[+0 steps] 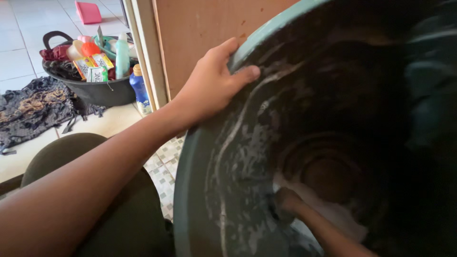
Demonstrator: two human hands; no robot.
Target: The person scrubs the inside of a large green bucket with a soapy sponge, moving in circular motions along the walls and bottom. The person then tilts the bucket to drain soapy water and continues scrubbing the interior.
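Fingers of the left hand (214,81) curl over the rim of a big dark-green tub (204,190), thumb pressed against the inside wall and the other fingers wrapped round the outer edge. That clamp seems there to keep the tub tipped toward the person and steady, since its mouth faces the camera rather than the ceiling. Soapy white streaks run down the inner wall, and foam gathers low near the bottom.

Deep inside, the right hand (287,200) reaches down to the tub's base, closed on what looks like a pale wet cloth (328,209) pressed against the wall; the light is poor there, so the exact grip is hard to make out. The arm goes in from the lower edge of the view, which fits a tub leaned over so the bottom can be reached.

A knee (66,152) in olive fabric sits just left of the tub, close to it, perhaps bracing it. Behind, on the tiled floor (24,57), a dark basin (102,93) holds bottles and packets, with a blue bottle (138,85) standing beside it against a door frame (147,52). A patterned dark garment (33,109) lies spread on the floor to the left, and a pink object (88,12) lies farther back.
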